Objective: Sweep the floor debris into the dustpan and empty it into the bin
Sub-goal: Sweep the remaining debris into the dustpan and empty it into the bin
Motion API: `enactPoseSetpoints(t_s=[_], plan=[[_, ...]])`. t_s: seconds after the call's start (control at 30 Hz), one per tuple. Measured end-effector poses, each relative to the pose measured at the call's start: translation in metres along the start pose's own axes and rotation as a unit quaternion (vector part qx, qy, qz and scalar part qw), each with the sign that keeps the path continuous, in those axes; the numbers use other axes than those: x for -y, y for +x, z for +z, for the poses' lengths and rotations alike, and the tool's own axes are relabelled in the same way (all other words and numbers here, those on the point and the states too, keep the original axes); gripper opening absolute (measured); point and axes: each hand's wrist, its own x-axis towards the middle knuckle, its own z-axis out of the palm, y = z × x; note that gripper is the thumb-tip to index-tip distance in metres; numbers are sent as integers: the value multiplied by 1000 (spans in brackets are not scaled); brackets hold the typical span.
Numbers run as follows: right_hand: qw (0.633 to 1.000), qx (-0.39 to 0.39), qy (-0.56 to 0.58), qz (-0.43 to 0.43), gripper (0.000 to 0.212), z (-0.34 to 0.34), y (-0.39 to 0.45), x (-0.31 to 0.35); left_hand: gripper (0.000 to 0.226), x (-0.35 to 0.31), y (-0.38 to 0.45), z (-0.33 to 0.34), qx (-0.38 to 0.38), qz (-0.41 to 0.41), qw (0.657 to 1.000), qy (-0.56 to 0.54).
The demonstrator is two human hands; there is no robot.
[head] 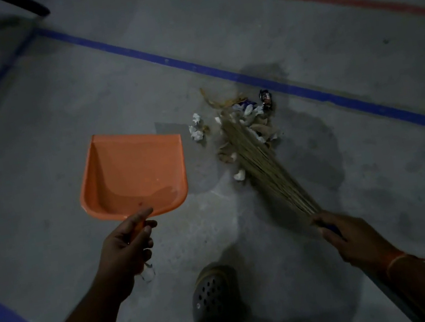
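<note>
Left hand (125, 251) grips the handle of the orange dustpan (132, 173), fingers curled round it; pan looks empty, mouth toward the debris. Right hand (354, 235) grips the broom (263, 169) at its blue handle, bristles lying across the debris pile (245, 127) of crumpled paper and wrappers on the grey floor (57, 102), just right of the pan. Blue tape line (219, 69) runs behind the pile. Bin not seen.

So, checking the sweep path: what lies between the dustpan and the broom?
In the head view, a few white paper scraps on bare floor between dustpan and broom.
</note>
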Motion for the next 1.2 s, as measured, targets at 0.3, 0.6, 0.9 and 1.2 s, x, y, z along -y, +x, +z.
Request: enactPoseSetpoints(t_s=[0.3, 0.6, 0.9, 1.2], plan=[[998, -34, 3, 49, 21, -62, 27, -39, 35, 45, 23, 42, 45, -57, 997, 26], [998, -38, 16, 48, 20, -114, 71, -16, 34, 50, 30, 89, 48, -98, 994, -16], [998, 18, -53, 30, 16, -182, 149, -42, 33, 63, 2, 141, -5, -144, 989, -22], [968, 129, -188, -107, 16, -245, 227, -135, 28, 136, -65, 265, -97, -182, 978, -33]])
